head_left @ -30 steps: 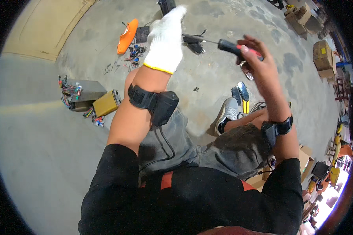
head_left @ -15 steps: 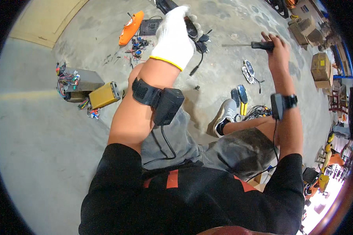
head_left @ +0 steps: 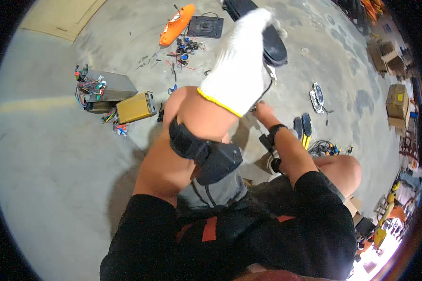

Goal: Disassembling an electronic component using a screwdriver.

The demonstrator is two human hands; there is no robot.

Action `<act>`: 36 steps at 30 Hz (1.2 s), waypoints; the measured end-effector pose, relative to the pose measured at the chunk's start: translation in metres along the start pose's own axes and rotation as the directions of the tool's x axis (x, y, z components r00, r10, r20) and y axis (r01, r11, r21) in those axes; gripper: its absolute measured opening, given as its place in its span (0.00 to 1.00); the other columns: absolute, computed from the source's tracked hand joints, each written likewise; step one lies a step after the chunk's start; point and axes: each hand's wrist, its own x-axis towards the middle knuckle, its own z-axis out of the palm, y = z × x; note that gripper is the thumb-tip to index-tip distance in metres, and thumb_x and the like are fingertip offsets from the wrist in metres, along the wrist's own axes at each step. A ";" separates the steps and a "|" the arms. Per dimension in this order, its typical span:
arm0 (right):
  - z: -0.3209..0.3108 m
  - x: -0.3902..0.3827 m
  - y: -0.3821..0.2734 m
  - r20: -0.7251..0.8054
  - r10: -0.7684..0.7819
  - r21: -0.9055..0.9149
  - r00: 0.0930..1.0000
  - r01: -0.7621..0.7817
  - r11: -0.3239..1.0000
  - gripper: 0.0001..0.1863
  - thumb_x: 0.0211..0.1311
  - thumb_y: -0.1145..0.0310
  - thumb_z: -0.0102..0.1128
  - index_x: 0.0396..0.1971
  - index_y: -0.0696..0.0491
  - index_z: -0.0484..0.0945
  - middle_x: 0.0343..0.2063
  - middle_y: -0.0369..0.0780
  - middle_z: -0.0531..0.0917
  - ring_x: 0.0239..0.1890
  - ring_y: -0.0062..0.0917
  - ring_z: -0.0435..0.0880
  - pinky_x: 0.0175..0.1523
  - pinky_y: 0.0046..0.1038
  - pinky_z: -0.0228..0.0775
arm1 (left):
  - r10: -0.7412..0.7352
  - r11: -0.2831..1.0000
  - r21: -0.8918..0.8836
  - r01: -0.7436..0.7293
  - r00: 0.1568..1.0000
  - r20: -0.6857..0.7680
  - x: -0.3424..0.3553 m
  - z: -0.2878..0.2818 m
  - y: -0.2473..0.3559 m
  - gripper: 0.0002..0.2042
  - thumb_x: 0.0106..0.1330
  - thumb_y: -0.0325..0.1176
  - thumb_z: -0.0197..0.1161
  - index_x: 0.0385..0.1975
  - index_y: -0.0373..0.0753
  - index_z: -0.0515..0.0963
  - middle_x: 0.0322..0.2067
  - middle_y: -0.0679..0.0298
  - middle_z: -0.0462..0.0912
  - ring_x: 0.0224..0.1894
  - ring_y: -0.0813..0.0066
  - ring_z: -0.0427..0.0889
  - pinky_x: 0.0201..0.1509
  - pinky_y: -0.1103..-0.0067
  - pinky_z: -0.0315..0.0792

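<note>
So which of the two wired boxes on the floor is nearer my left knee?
The gold box: it lies between your left knee and the grey box, which sits farther left with coloured wires draped over it.

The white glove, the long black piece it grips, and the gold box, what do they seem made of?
White glove: knitted fabric, matt, probably cotton or a blend, judging by its ribbed surface.
Long black piece: probably hard plastic, smooth and rounded with a soft sheen; coated metal is possible.
Gold box: likely metal with a painted or anodised finish, given its sheen and crisp edges.
</note>
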 end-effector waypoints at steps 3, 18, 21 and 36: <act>0.063 0.018 0.025 -0.125 -0.064 -0.043 0.990 0.059 0.997 0.22 0.57 0.60 0.66 0.51 0.46 0.75 0.48 0.45 0.77 0.51 0.42 0.79 0.50 0.41 0.78 | -0.040 0.998 0.042 0.040 0.999 0.007 -0.004 0.001 -0.001 0.07 0.68 0.34 0.58 0.37 0.37 0.74 0.28 0.56 0.83 0.28 0.63 0.84 0.33 0.72 0.81; 0.073 0.051 0.019 -0.349 -0.110 0.111 0.931 0.157 0.981 0.12 0.59 0.63 0.59 0.38 0.53 0.82 0.39 0.50 0.82 0.42 0.44 0.83 0.47 0.42 0.76 | -0.201 0.978 0.079 0.192 0.970 0.133 -0.016 0.012 -0.006 0.11 0.67 0.39 0.61 0.40 0.39 0.77 0.32 0.58 0.84 0.32 0.67 0.85 0.36 0.73 0.81; 0.042 0.079 0.052 -0.574 -0.105 0.196 0.812 0.261 0.945 0.12 0.58 0.62 0.59 0.37 0.54 0.82 0.36 0.52 0.83 0.42 0.45 0.83 0.46 0.42 0.75 | -0.225 0.970 0.134 0.201 0.955 0.193 -0.015 0.020 -0.009 0.12 0.69 0.40 0.59 0.41 0.38 0.77 0.34 0.58 0.84 0.33 0.67 0.85 0.37 0.73 0.81; -0.372 -0.234 -0.051 -0.652 0.257 0.741 0.713 0.530 0.412 0.14 0.60 0.65 0.68 0.39 0.59 0.79 0.24 0.35 0.79 0.21 0.16 0.75 0.27 0.19 0.66 | -0.044 0.898 0.417 -0.144 0.912 0.409 -0.037 0.029 -0.042 0.37 0.63 0.68 0.51 0.54 0.36 0.72 0.38 0.56 0.84 0.39 0.68 0.85 0.44 0.72 0.81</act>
